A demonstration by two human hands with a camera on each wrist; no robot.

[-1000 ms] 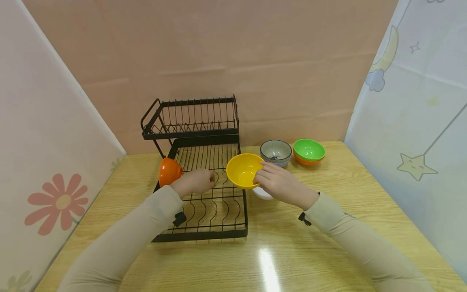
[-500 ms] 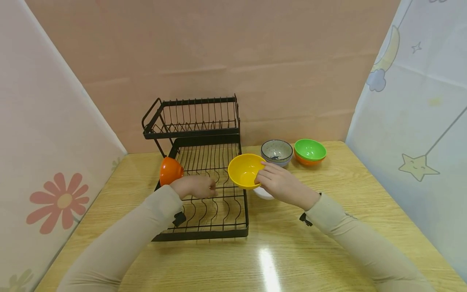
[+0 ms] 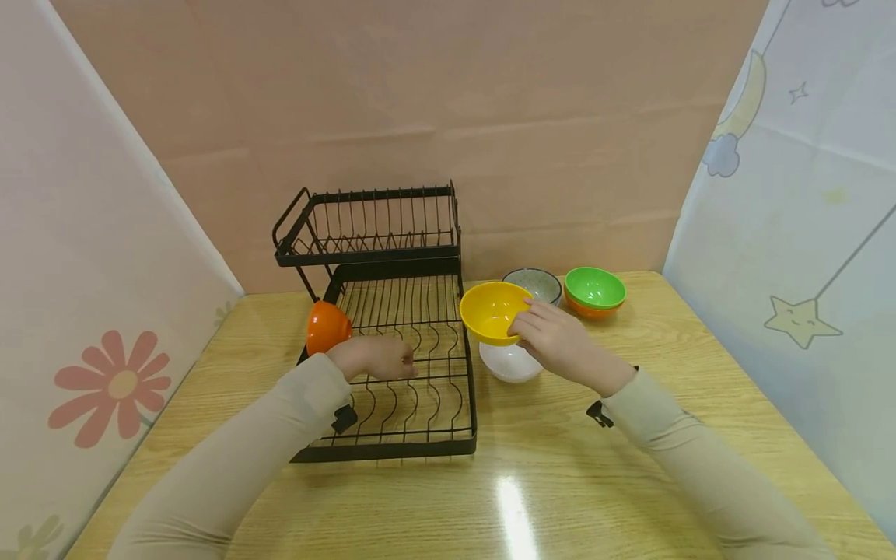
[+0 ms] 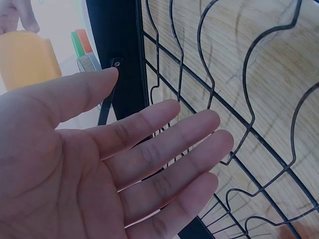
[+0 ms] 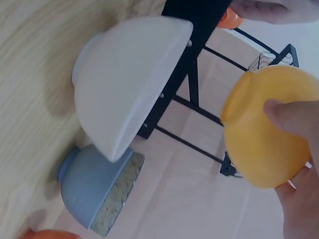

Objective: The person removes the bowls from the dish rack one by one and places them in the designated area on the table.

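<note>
My right hand [image 3: 560, 340] pinches the right rim of a yellow bowl [image 3: 488, 313]. In the right wrist view the thumb presses the yellow bowl's [image 5: 269, 134] outer wall. This bowl hangs over a white bowl [image 3: 512, 365] beside the black dish rack [image 3: 392, 449]. Above the rack's lower tier, my left hand [image 3: 374, 358] holds nothing. The left wrist view shows its fingers [image 4: 164, 154] extended and slightly bent, palm in sight. An orange bowl [image 3: 326, 327] stands on its side at the rack's left edge, just behind the left hand.
A speckled grey bowl [image 3: 542, 284] stands behind the yellow one, partly covered by it. Right of it, a green bowl [image 3: 595, 286] is nested in another orange bowl [image 3: 591, 312]. The rack's upper tier [image 3: 371, 253] rises at the back.
The right hand has carried the yellow bowl to the right and slightly up in the head view, away from the rack, uncovering more of the white bowl. The left hand has dropped slightly.
</note>
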